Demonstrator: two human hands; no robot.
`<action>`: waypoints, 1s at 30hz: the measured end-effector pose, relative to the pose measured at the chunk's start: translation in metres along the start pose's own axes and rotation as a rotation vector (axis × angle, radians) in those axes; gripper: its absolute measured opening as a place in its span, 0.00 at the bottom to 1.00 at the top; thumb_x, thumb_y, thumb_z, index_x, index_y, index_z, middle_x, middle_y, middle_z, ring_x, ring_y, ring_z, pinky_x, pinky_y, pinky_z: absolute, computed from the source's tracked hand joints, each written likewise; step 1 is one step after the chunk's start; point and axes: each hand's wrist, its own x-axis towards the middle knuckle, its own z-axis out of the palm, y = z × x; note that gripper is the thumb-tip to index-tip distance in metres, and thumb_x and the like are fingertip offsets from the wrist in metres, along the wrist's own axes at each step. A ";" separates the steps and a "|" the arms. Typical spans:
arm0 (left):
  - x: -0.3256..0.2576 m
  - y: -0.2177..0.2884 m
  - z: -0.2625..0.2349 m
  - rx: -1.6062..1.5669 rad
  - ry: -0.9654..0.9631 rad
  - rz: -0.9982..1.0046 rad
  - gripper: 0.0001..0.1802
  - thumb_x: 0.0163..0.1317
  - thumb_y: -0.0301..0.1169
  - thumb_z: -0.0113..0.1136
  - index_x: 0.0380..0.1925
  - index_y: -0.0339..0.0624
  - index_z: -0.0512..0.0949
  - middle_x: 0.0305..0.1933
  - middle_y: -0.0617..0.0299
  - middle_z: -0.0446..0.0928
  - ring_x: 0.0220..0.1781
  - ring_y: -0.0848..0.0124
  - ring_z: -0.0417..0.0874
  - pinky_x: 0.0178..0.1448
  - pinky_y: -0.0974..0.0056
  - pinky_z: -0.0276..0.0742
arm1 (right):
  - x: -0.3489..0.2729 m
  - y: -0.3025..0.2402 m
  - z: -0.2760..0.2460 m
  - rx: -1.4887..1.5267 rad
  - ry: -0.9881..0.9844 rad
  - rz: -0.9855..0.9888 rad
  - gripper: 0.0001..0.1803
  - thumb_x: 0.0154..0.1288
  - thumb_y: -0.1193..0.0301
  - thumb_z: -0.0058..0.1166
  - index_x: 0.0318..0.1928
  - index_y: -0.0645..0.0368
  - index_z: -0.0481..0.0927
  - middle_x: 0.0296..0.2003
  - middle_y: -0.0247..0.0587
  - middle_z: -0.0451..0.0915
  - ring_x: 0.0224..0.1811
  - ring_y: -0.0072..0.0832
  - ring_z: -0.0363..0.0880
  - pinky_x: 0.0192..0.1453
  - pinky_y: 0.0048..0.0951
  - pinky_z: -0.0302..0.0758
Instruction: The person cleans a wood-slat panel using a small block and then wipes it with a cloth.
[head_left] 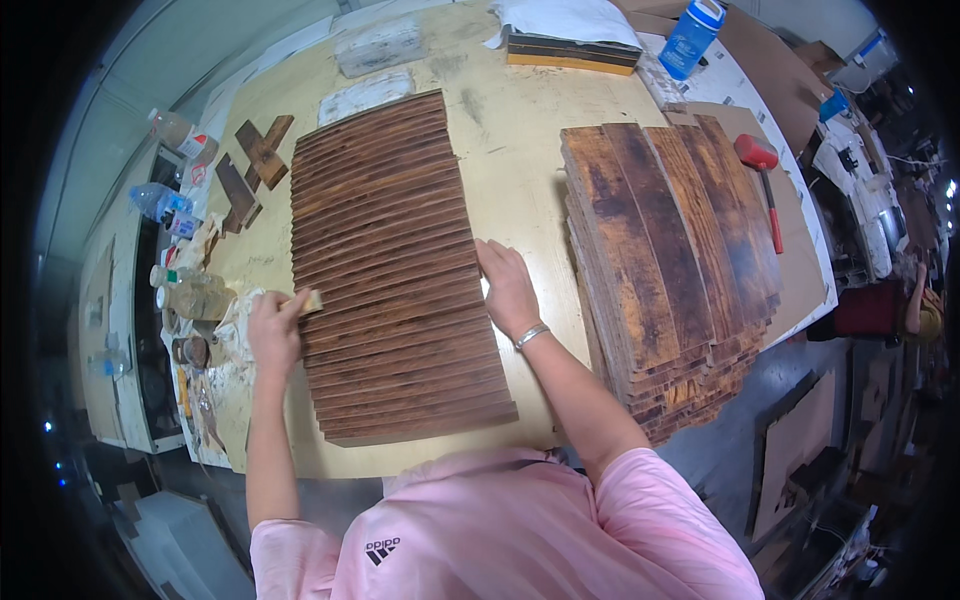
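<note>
A row of narrow dark-brown wooden boards [390, 270] lies packed side by side on the pale table, their long edges making ridges. At the row's left side my left hand [275, 328] is closed around the handle of a small paintbrush [313, 301], whose pale bristles meet the board ends. Across from it, my right hand [508, 287] rests against the right ends of the boards. Its fingers are stretched forward and grip nothing that I can see. Farther right stands a tall stack of mottled brown planks [655, 240].
Bottles [195, 298] and a stained rag [238, 325] line the left edge, near loose wood pieces [262, 155]. A red mallet [757, 152] lies beyond the stack. At the back are a blue bottle [690, 42] and a cloth-covered box [570, 50]. Another person [915, 305] is far right.
</note>
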 end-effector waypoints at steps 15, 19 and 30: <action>-0.044 -0.023 0.040 -1.651 0.221 -0.940 0.19 0.74 0.29 0.55 0.62 0.36 0.74 0.59 0.55 0.82 0.59 0.67 0.82 0.64 0.63 0.77 | -0.009 0.011 0.004 0.024 0.023 -0.023 0.35 0.61 0.90 0.42 0.69 0.60 0.73 0.64 0.54 0.77 0.70 0.49 0.71 0.78 0.47 0.62; -0.058 -0.037 0.062 -1.740 0.247 -0.892 0.19 0.73 0.29 0.56 0.62 0.38 0.74 0.54 0.59 0.83 0.57 0.68 0.83 0.62 0.64 0.78 | -0.012 0.004 0.008 -0.009 -0.006 -0.026 0.37 0.61 0.90 0.45 0.73 0.59 0.68 0.67 0.55 0.75 0.72 0.48 0.69 0.79 0.49 0.60; 0.036 0.154 0.020 -0.489 0.126 0.042 0.18 0.58 0.28 0.71 0.49 0.41 0.83 0.46 0.55 0.80 0.50 0.57 0.80 0.54 0.57 0.79 | -0.013 0.004 0.001 -0.042 -0.061 -0.002 0.36 0.62 0.87 0.47 0.73 0.59 0.68 0.68 0.53 0.73 0.73 0.46 0.67 0.80 0.48 0.59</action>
